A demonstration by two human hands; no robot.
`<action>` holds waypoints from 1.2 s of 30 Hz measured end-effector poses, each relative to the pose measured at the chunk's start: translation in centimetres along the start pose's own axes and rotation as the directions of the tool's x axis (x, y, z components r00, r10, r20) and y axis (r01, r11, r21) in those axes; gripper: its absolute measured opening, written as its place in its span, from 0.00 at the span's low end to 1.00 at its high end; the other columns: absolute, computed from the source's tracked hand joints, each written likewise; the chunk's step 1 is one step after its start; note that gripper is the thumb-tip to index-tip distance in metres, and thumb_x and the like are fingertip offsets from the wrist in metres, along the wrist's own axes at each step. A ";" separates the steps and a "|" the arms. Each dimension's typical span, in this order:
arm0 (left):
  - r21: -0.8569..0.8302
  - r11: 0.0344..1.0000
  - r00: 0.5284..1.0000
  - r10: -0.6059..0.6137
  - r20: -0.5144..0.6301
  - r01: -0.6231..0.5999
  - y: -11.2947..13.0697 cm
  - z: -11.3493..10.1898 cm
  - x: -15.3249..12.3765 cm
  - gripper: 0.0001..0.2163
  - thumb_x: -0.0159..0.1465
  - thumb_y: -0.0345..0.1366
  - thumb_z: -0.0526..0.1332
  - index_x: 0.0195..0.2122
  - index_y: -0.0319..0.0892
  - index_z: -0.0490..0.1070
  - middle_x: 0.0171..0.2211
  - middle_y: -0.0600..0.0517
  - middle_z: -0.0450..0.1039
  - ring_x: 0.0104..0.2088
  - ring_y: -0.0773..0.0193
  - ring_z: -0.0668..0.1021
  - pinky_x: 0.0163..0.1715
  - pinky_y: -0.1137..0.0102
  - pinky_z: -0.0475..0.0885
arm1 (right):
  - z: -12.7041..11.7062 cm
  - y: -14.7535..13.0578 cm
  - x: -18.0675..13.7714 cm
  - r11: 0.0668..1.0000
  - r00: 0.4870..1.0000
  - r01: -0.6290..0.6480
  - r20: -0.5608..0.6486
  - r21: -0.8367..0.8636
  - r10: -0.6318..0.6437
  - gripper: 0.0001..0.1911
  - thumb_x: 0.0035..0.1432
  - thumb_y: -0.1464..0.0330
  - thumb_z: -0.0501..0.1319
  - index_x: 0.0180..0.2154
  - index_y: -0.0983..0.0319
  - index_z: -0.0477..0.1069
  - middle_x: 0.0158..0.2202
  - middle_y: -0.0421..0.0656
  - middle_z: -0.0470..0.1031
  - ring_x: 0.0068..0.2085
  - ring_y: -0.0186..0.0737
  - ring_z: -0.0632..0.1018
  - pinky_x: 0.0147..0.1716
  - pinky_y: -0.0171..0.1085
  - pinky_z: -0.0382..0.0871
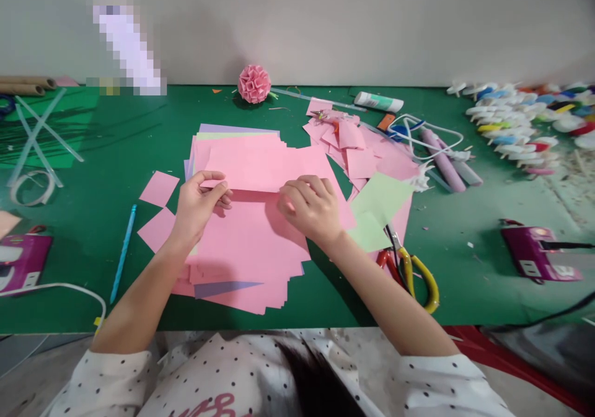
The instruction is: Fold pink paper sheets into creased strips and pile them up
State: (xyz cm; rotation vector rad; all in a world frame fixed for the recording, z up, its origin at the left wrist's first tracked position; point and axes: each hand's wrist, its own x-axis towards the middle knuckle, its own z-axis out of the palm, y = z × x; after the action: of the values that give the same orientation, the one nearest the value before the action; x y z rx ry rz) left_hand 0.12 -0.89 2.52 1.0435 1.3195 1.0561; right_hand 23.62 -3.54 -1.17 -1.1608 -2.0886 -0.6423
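Observation:
A pink paper sheet (pixel 260 169) lies folded over on a stack of pink and lilac sheets (pixel 242 262) in the middle of the green table (pixel 102 157). My left hand (pixel 198 203) pinches the folded edge at its left end, thumb on top. My right hand (pixel 311 209) is curled and presses down on the fold at its right end. Both hands are closed on the same sheet.
Small pink squares (pixel 158 189) and a blue pen (pixel 122 254) lie to the left. Pale green squares (pixel 379 209), yellow-and-red scissors (pixel 411 271) and cut pink pieces (pixel 353 144) lie to the right. A pink paper ball (pixel 254 83), glue stick (pixel 379 101), purple glue guns (pixel 539 253) and coloured spools (pixel 525 126) surround them.

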 end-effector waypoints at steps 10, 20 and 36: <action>0.027 0.996 0.993 0.082 -0.083 -0.080 0.4 -0.5 0.5 0.14 0.57 0.36 0.67 0.44 0.41 0.72 0.25 0.55 0.76 0.21 0.68 0.78 0.18 0.75 0.74 | -4.1 5.0 -3.3 0.965 0.961 -0.217 0.142 -0.149 0.238 0.06 0.65 0.72 0.58 0.36 0.60 0.73 0.37 0.48 0.81 0.41 0.47 0.77 0.40 0.43 0.67; 0.051 0.995 0.995 0.082 0.052 -0.085 -0.5 0.1 -0.2 0.22 0.60 0.38 0.67 0.55 0.46 0.69 0.26 0.55 0.75 0.23 0.65 0.79 0.19 0.74 0.75 | 1.1 -2.1 1.3 0.994 0.969 -0.034 0.247 0.105 0.007 0.15 0.69 0.77 0.57 0.50 0.60 0.77 0.48 0.45 0.84 0.59 0.48 0.76 0.51 0.45 0.66; 0.010 1.000 0.992 -0.018 -0.123 0.019 -0.8 -1.3 1.8 0.34 0.52 0.33 0.67 0.60 0.43 0.58 0.26 0.56 0.75 0.23 0.62 0.80 0.13 0.77 0.67 | 1.5 -5.2 1.4 0.999 0.981 -0.016 0.194 0.045 0.007 0.15 0.67 0.79 0.56 0.48 0.64 0.79 0.45 0.48 0.84 0.57 0.51 0.78 0.54 0.48 0.67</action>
State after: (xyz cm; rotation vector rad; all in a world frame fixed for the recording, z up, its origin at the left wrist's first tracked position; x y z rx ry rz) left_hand -1.16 0.64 1.37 0.9854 1.4327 1.1155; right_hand 18.09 -4.30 -1.66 -1.2515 -2.2444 -0.4891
